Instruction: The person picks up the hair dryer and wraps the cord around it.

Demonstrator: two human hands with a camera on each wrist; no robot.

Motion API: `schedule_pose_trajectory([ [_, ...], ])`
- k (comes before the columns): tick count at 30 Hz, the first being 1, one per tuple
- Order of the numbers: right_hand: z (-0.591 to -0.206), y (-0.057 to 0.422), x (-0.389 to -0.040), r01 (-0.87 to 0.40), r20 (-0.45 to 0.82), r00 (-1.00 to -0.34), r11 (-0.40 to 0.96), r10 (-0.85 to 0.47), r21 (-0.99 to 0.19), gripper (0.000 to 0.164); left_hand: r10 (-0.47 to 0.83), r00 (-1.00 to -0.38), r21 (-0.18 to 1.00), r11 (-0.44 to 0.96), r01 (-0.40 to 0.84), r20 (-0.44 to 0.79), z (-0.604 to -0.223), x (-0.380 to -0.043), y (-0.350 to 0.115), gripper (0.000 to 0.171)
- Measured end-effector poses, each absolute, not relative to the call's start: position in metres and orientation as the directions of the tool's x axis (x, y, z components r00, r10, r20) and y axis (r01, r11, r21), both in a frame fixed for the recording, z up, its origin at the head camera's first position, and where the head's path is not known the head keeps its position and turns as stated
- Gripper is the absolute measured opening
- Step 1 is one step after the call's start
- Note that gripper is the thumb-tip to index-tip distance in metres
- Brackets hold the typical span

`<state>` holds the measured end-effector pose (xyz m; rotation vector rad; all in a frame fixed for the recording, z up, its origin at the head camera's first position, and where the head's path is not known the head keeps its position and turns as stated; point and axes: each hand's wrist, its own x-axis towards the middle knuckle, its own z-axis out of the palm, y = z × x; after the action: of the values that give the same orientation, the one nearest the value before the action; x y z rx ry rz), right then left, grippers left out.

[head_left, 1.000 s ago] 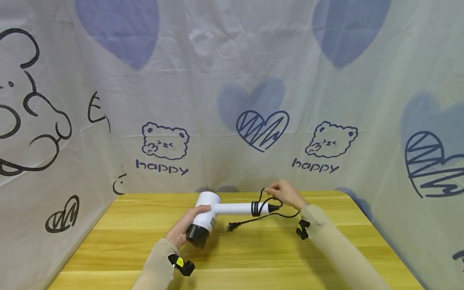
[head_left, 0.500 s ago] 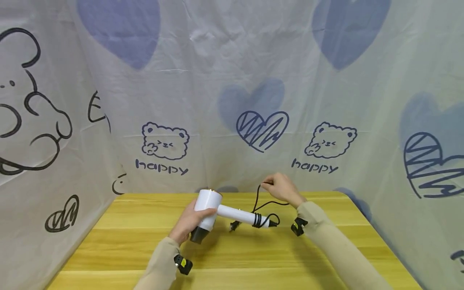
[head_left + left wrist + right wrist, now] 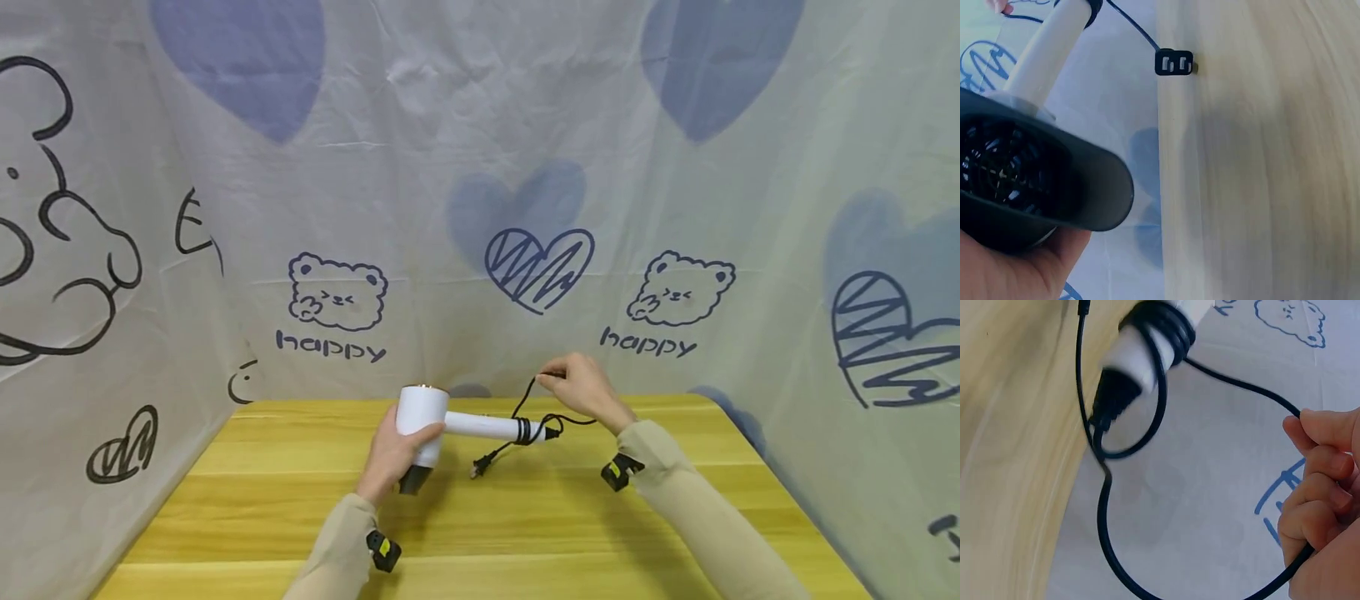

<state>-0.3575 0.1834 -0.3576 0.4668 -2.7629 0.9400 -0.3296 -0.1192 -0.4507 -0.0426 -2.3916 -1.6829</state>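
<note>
A white hair dryer [image 3: 422,410] with a black nozzle [image 3: 1100,194] is held above the table by my left hand [image 3: 392,452], which grips its barrel. Its white handle [image 3: 483,426] points right, with several turns of black cord [image 3: 1163,328] wound round the end. My right hand [image 3: 581,387] pinches the cord between thumb and forefinger, to the right of the handle and higher. In the right wrist view the cord [image 3: 1102,519] also passes through the curled fingers. The two-pin plug [image 3: 1174,62] hangs from the cord below the handle.
The wooden table [image 3: 525,533] lies beneath both hands. A pale cloth [image 3: 435,208] printed with hearts and bears hangs behind the table's back edge and at both sides. A small black wrist camera [image 3: 384,551] sits on the left sleeve, another camera [image 3: 621,472] on the right.
My right hand has risen, drawing a length of cord up from the handle. The hair dryer has turned: its handle dipped, then came back nearly level, and the nozzle points more downward.
</note>
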Motion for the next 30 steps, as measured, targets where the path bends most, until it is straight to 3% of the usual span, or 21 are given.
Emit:
schedule_pose_trajectory([
  [8, -0.359, 0.174, -0.348, -0.362, 0.26, -0.932, 0.71, -0.253, -0.604, 0.018, -0.166, -0.947, 0.878, 0.445, 0.176, 0.274, -0.444, -0.327, -0.11, 0.08],
  [18, -0.373, 0.166, -0.328, -0.412, 0.3, -0.911, 0.661, -0.284, -0.627, 0.017, -0.286, -0.921, 0.908, 0.394, 0.14, 0.265, -0.435, -0.327, -0.11, 0.083],
  [25, -0.392, 0.159, -0.311, -0.447, 0.318, -0.893, 0.696, -0.318, -0.561, 0.022, -0.326, -0.921, 0.938, 0.333, 0.096, 0.211, -0.432, -0.327, -0.109, 0.079],
  [30, -0.403, 0.159, -0.303, -0.527, 0.371, -0.843, 0.737, -0.389, -0.424, 0.025, -0.342, -0.925, 0.96, 0.269, 0.072, 0.165, -0.433, -0.325, -0.108, 0.074],
])
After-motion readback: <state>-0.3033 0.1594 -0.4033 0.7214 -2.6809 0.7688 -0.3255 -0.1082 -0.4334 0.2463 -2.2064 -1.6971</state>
